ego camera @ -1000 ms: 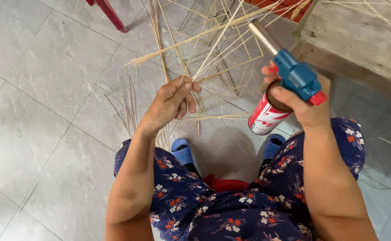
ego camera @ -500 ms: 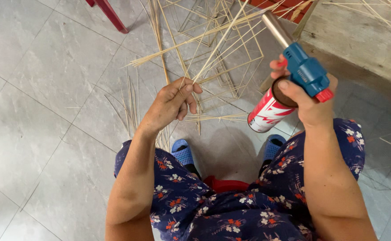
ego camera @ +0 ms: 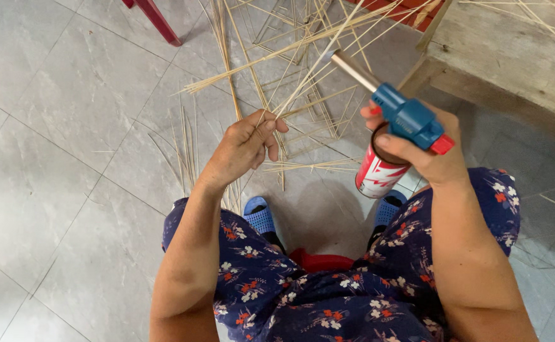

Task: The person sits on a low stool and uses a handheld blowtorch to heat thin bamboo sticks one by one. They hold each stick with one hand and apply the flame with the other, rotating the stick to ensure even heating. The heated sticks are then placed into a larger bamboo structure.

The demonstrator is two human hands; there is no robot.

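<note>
1. Head view, bottom of the frame: the person's lap in dark blue floral trousers (ego camera: 328,297), with a red stool edge (ego camera: 321,261) showing between the knees and blue sandals (ego camera: 259,218) on the grey tiled floor (ego camera: 56,158) just above.
2. Left forearm rises from the lower left toward the centre, wrist bent slightly. The left hand (ego camera: 245,149) is back-up, fingers curled together and pinching thin bamboo strips (ego camera: 290,95), which fan out from its fingertips toward the top of the frame.
3. Right forearm climbs from the lower right. The right hand (ego camera: 426,152) is wrapped tight round the neck of a gas torch (ego camera: 394,123), thumb and fingers closed over its blue head; the red-and-white canister (ego camera: 378,174) hangs below the hand, tilted.
4. The torch's metal nozzle (ego camera: 352,68) points up and left, its tip among the strips just above and right of the left hand.
5. More loose strips lie scattered across the floor in the upper centre.
6. Upper right: a worn wooden surface (ego camera: 511,57) with a few strips lying on it.
7. Upper left: a red chair leg (ego camera: 157,22).
</note>
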